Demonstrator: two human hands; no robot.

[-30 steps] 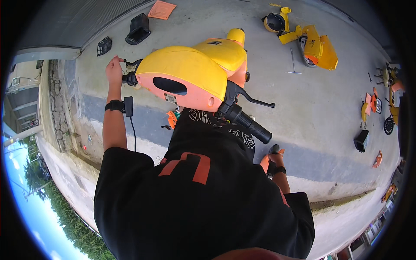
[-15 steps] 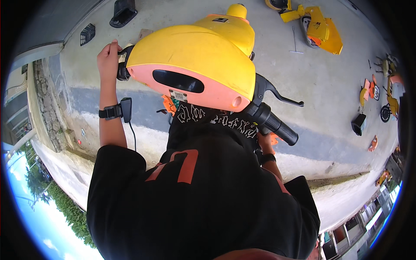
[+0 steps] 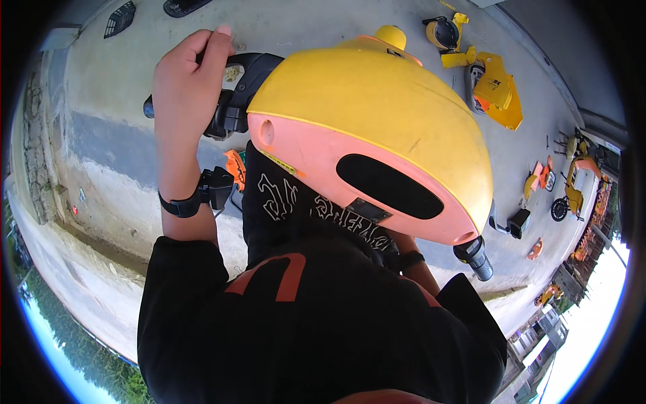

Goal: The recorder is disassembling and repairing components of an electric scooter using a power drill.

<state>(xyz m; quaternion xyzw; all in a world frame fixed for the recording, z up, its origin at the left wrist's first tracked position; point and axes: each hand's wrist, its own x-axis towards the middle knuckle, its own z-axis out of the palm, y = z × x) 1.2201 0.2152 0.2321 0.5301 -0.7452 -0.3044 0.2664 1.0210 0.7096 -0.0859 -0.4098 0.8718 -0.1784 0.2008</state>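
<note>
A scooter's handlebar housing point(image 3: 377, 114), yellow on top and salmon pink toward me with a dark oval display, fills the middle. My left hand point(image 3: 188, 94) is closed at the left brake lever point(image 3: 259, 71), its fingertips mostly hidden. Past its outer side sticks the end of the left handlebar grip point(image 3: 149, 106). My right hand point(image 3: 402, 244) is low under the housing's right half, near my patterned trousers; its fingers are out of sight. The right handlebar grip point(image 3: 476, 261) juts out beyond the housing, untouched.
Yellow body panels point(image 3: 498, 91) and a round yellow part point(image 3: 444, 32) lie on the concrete floor ahead right. A black crate point(image 3: 120, 19) stands at far left. Farther right are a black bin point(image 3: 518, 222) and a partly stripped yellow scooter point(image 3: 575, 188).
The handlebar has swung clockwise, its right end coming nearer me, and the right brake lever has gone from sight. My left hand appears larger, still at the left lever. The view has shifted.
</note>
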